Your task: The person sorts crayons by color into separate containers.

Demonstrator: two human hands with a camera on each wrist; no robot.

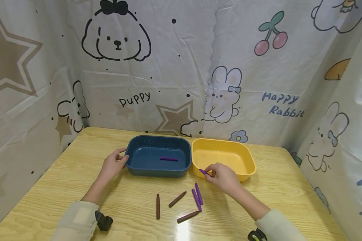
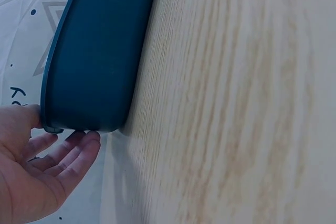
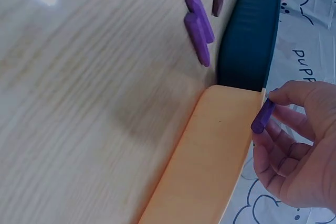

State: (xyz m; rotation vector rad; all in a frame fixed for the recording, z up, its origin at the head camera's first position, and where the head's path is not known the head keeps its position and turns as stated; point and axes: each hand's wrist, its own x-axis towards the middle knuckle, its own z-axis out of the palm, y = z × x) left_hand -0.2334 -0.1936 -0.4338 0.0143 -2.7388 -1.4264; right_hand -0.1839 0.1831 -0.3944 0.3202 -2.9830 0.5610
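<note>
A person's left hand (image 1: 114,164) is gripping the left end of a blue tub (image 1: 160,173), fingers curled against it. The right hand (image 1: 224,179) is pinching a purple crayon (image 1: 203,171), fingers closed on it, by a yellow tub's (image 1: 223,155) front-left rim. Another purple stick (image 1: 169,159) is lying inside the blue tub; two purple crayons (image 1: 196,200) (close together) and three brown crayons (image 1: 158,206) are resting on the table (image 1: 120,204).

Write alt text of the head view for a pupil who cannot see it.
A person's right hand pinches a purple crayon by the near edge of a yellow tray while their left hand holds the end of a blue tray with one purple crayon inside. Two purple crayons and three brown crayons lie on the table in front.
</note>
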